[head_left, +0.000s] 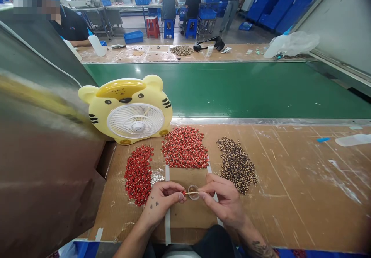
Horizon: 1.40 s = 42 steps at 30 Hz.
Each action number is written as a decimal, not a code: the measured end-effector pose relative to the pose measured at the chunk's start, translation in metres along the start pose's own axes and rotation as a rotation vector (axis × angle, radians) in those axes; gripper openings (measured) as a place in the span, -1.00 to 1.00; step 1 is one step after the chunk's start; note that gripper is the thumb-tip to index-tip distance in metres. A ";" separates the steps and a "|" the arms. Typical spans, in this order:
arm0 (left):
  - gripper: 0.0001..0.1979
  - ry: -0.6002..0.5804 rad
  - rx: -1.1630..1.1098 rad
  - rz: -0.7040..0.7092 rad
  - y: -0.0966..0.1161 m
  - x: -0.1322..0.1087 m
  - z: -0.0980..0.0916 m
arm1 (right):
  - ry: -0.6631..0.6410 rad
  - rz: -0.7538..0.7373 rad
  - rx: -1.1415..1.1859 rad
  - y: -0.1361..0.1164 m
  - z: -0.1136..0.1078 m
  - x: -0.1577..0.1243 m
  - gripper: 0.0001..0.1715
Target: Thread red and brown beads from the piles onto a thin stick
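Note:
My left hand (162, 204) pinches a small red piece (184, 192) between thumb and fingers. From the other side, my right hand (222, 198) is closed on a thin light stick (191, 192), whose left end meets the red piece. Under the stick lies a small round clear dish (193, 197). Beyond my hands is a large pile of red pieces (185, 148), with a second red pile (139, 173) beside my left hand. A pile of dark and tan pieces (237, 165) lies just beyond my right hand.
A yellow animal-shaped fan (127, 111) stands at the back left, near a metal housing (43, 142). A green belt (232, 90) runs behind the cardboard-covered table (290, 196). On the right lies a white bottle (353, 140). Several people are in the background.

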State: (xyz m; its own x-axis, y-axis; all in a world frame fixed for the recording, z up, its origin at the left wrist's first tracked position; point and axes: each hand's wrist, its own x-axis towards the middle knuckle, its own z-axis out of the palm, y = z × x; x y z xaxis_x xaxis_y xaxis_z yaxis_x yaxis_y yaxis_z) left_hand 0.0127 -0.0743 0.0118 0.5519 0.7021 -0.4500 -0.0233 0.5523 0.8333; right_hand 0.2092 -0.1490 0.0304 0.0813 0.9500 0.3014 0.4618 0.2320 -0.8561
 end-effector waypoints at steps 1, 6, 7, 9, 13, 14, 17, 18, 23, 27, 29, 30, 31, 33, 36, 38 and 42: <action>-0.80 0.005 0.002 0.000 0.000 0.000 0.000 | 0.002 0.002 0.008 0.001 -0.001 -0.001 -0.78; -0.79 0.034 0.004 0.010 -0.003 0.000 -0.005 | -0.004 0.005 -0.088 0.010 -0.011 -0.002 -0.79; -0.80 0.041 0.010 0.013 -0.004 0.000 -0.007 | -0.038 0.016 -0.152 0.011 -0.011 -0.002 -0.78; -0.80 0.052 0.034 0.020 -0.006 0.000 -0.010 | -0.141 0.039 -0.292 0.013 -0.009 -0.002 -0.75; -0.80 0.048 0.077 0.024 -0.011 0.003 -0.014 | -0.258 0.071 -0.421 0.016 0.003 -0.007 -0.75; -0.80 0.041 0.084 0.019 -0.012 0.003 -0.014 | -0.256 0.082 -0.420 0.018 0.004 -0.008 -0.75; -0.79 0.019 0.080 0.013 -0.015 0.004 -0.015 | -0.191 0.113 -0.420 0.026 -0.007 -0.008 -0.72; -0.79 0.014 0.072 0.014 -0.016 0.004 -0.015 | -0.157 0.126 -0.436 0.030 -0.015 -0.007 -0.70; -0.79 0.022 0.075 0.024 -0.016 0.003 -0.015 | -0.064 0.220 -0.703 0.055 -0.072 0.010 -0.83; -0.78 0.025 0.071 0.023 -0.014 0.001 -0.014 | -0.167 0.197 -0.777 0.068 -0.092 0.021 -0.81; -0.78 0.027 0.059 0.019 -0.013 0.000 -0.013 | -0.239 0.177 -0.803 0.070 -0.090 0.024 -0.80; -0.79 0.029 0.055 0.019 -0.013 0.000 -0.014 | -0.270 0.168 -0.816 0.070 -0.088 0.024 -0.80; -0.79 0.031 0.056 0.019 -0.013 0.000 -0.014 | -0.297 0.162 -0.829 0.070 -0.085 0.025 -0.80; -0.80 0.037 0.061 0.023 -0.012 -0.001 -0.015 | -0.331 0.158 -0.855 0.070 -0.080 0.025 -0.77; -0.80 0.041 0.069 0.026 -0.011 -0.001 -0.015 | -0.341 0.173 -0.893 0.072 -0.077 0.025 -0.73; -0.79 0.042 0.076 0.023 -0.010 -0.001 -0.014 | -0.339 0.182 -0.904 0.074 -0.076 0.026 -0.71; -0.76 0.032 0.079 0.015 -0.008 0.000 -0.010 | -0.326 0.188 -0.887 0.074 -0.077 0.024 -0.73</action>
State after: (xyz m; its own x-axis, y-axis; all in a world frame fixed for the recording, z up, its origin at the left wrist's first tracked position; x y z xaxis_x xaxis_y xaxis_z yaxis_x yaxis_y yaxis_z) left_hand 0.0041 -0.0743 0.0018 0.5252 0.7248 -0.4458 0.0350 0.5050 0.8624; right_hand 0.3138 -0.1250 0.0066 0.0346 0.9979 -0.0540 0.9768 -0.0451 -0.2093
